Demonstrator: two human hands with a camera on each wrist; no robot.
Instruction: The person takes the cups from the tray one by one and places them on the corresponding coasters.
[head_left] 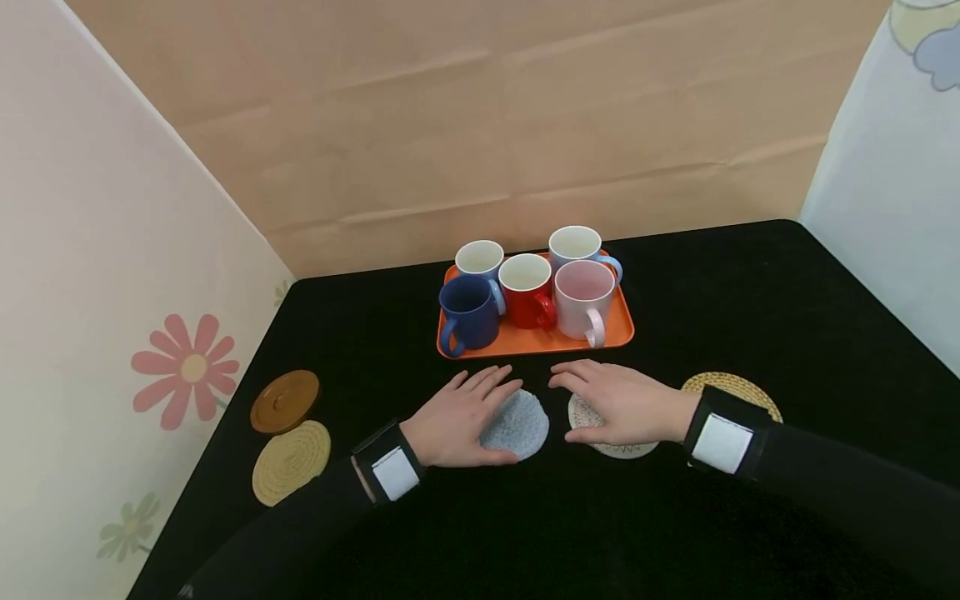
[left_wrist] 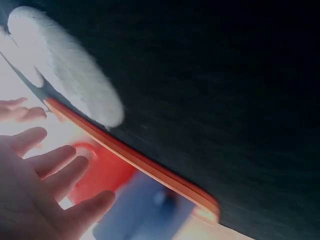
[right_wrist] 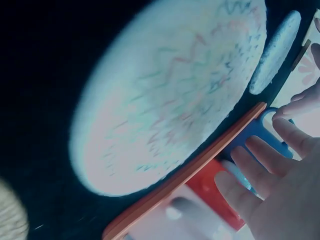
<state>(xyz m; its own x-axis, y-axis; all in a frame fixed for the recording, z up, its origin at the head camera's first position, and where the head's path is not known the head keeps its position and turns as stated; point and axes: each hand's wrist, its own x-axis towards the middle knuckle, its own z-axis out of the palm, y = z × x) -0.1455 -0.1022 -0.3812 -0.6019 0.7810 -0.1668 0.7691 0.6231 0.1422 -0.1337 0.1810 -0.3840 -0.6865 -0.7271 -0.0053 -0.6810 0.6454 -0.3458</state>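
My left hand hovers at the left side of a round blue-grey coaster, fingers spread and fairly straight. Over a round white coaster is my right hand, its fingers extended toward the left. Coloured zigzag stitching shows on that white coaster in the right wrist view, and no fingers are gripping it. Just beyond both hands, an orange tray carries a dark blue mug, a red mug, a pink mug and two light blue mugs behind.
On the left of the black table lie a brown round coaster and a cream woven coaster. A woven straw mat is partly hidden behind my right wrist. Walls close in the back and both sides.
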